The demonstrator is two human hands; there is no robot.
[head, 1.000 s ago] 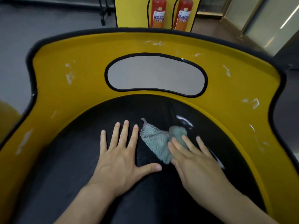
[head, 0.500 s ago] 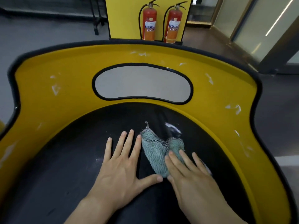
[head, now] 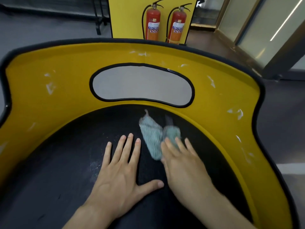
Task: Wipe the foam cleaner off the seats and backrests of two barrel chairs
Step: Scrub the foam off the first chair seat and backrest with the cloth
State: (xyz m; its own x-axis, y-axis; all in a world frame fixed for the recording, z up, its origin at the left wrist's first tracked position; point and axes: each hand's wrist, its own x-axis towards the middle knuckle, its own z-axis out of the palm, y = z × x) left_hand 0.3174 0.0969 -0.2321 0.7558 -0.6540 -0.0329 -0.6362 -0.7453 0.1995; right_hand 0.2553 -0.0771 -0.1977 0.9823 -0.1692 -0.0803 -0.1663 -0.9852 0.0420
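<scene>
A barrel chair fills the view, with a black seat [head: 54, 171] and a curved yellow backrest [head: 54, 103] that has an oval cut-out. White foam streaks [head: 49, 87] dot the backrest on the left, top and right. My left hand [head: 122, 172] lies flat on the seat with fingers spread. Straight fingers of my right hand [head: 183, 164] press a teal cloth [head: 155, 138] onto the seat, just below the backrest; hand and cloth are blurred by motion. A faint wet sheen shows on the seat beside my left hand.
Two red fire extinguishers [head: 152, 22] stand against a yellow panel behind the chair. Grey floor surrounds the chair, with a black stand's legs [head: 99, 19] at the back left and glass doors [head: 264, 30] at the back right.
My right hand has slid the cloth forward towards the backrest, over the white foam smear on the seat, which no longer shows. My left hand stayed flat. The camera view tilted up.
</scene>
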